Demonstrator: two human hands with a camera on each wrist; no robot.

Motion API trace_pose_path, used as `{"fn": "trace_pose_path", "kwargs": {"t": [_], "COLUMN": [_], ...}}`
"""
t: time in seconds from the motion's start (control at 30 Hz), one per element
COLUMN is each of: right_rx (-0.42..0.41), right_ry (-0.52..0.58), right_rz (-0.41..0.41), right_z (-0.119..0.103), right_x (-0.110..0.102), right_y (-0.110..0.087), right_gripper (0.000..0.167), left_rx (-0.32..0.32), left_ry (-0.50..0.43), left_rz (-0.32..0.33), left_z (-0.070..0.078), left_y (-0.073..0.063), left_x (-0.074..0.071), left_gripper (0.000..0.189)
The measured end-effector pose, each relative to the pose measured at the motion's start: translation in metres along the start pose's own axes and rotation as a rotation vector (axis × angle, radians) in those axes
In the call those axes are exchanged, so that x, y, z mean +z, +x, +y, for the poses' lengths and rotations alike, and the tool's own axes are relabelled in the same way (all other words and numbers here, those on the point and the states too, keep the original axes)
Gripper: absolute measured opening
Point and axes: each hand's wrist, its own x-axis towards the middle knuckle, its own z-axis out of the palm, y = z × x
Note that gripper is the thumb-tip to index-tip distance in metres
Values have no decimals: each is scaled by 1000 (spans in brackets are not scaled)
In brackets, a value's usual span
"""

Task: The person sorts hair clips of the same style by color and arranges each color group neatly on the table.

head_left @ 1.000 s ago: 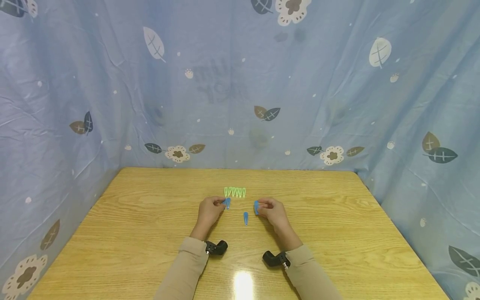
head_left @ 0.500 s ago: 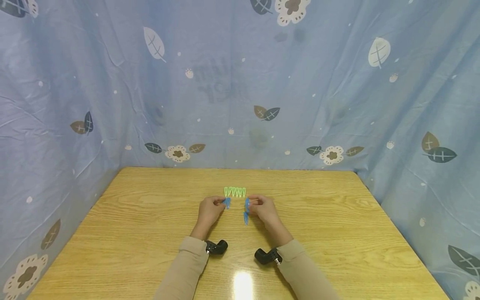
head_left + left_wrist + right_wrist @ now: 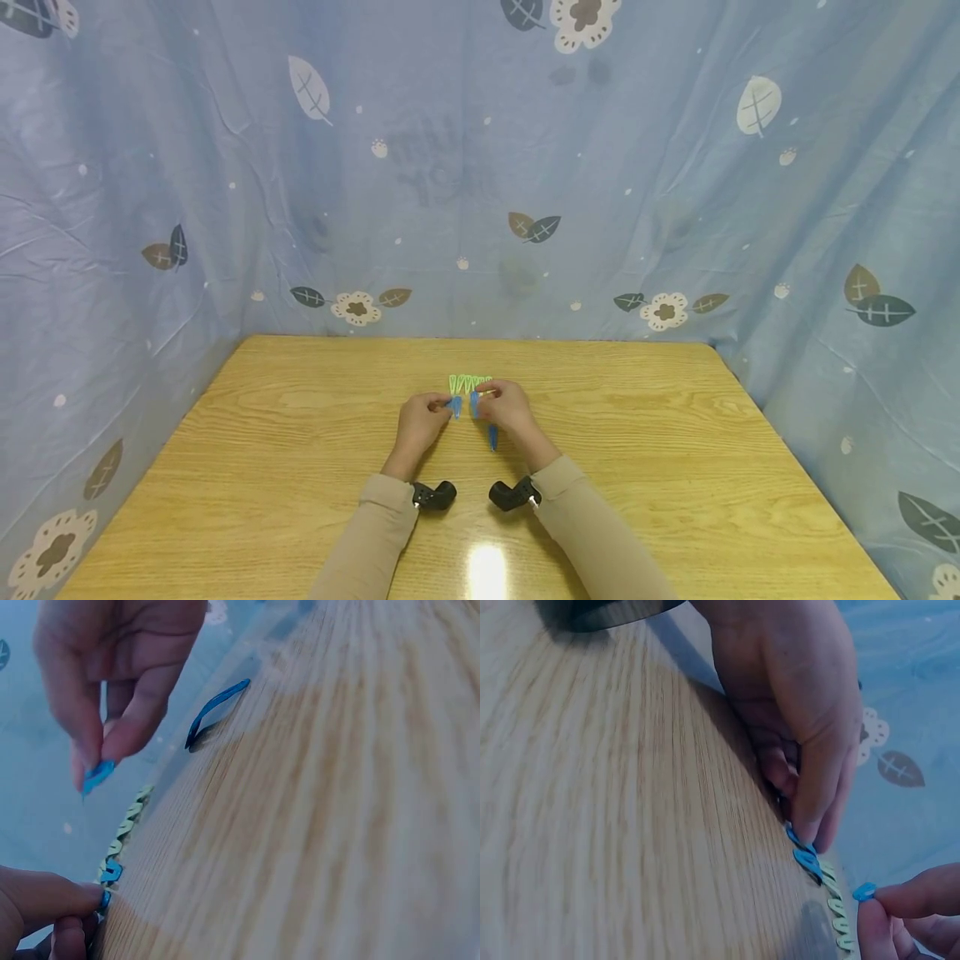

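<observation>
My right hand (image 3: 512,410) pinches a blue snap hair clip (image 3: 475,405) between thumb and fingers, raised off the table in the left wrist view. To its left, my left hand (image 3: 420,422) holds another blue hair clip (image 3: 104,901) by its edge at the tabletop. A second blue hair clip (image 3: 457,407) lies right beside that one. Behind them, several light green hair clips (image 3: 467,383) stand in a row, their right end partly covered by my right hand. One more blue hair clip (image 3: 492,438) lies alone, nearer to me, below the right hand.
All the clips lie on a wood-grain table (image 3: 300,467). A blue patterned curtain (image 3: 420,167) hangs behind the table and along both sides. Black camera mounts (image 3: 435,497) are strapped to both wrists, and a light glare shows near the front.
My right hand has moved left and slightly away from me with its blue hair clip, past the lone clip toward the left pair. The left hand stays in place.
</observation>
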Motion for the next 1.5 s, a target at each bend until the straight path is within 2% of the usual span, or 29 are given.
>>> {"fn": "trace_pose_path", "kwargs": {"t": [0.43,0.87,1.23,1.5], "right_rx": [-7,12,30,19], "right_ry": [-240,-290,-381,-373], "right_rz": [43,82,172,182], "right_z": [-6,-6,-13,-13], "right_x": [19,24,29,30], "right_y": [6,6,5,4], "right_gripper": [36,27,17,16], "left_rx": [8,16,7,11], "left_ry": [-2,-4,-8,4], "left_rz": [1,-12,-15,-11], "left_z": [0,0,-2,-2], "left_y": [0,-1,0,2], "left_x": [0,1,0,-1], "left_gripper": [21,21,21,21]}}
